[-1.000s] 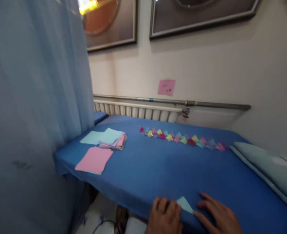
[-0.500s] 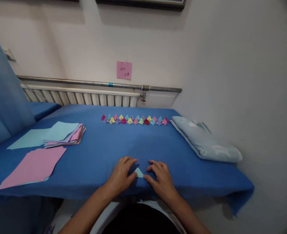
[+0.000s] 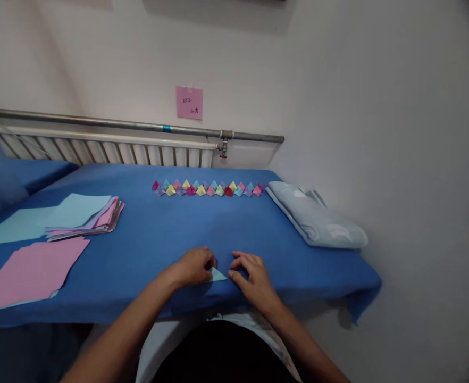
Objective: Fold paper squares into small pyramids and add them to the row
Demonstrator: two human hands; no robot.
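Cloth of deep blue covers the bed (image 3: 170,229) on which a person is folding coloured paper, work that looks roughly midway. A folded pale blanket (image 3: 318,218) lies along the right edge. Flat sheets not yet folded crowd the left side: a pink sheet (image 3: 31,271) near the front left corner, a pale blue sheet (image 3: 11,226) behind it and, just beside that, a loose stack of mixed colours (image 3: 85,215); how many sheets it holds cannot be counted. Finished pieces form a row of small folded shapes (image 3: 207,189) close to the far edge, touching or nearly so, about two dozen by appearance, though too small to count or to make out their folds. At the middle of the front edge the left hand (image 3: 192,267) curls its fingers over the left side of a pale blue triangle (image 3: 217,275), gripping it against the cloth, while the right hand (image 3: 252,274) sets bent fingertips at the triangle's right point; whether they pinch or merely press it cannot be told. The left hand hides part of the triangle, so the stage of its folding is unclear. Writing on the pink note (image 3: 189,102) on the wall is illegible, and the left end of the bed is cut off by the frame.
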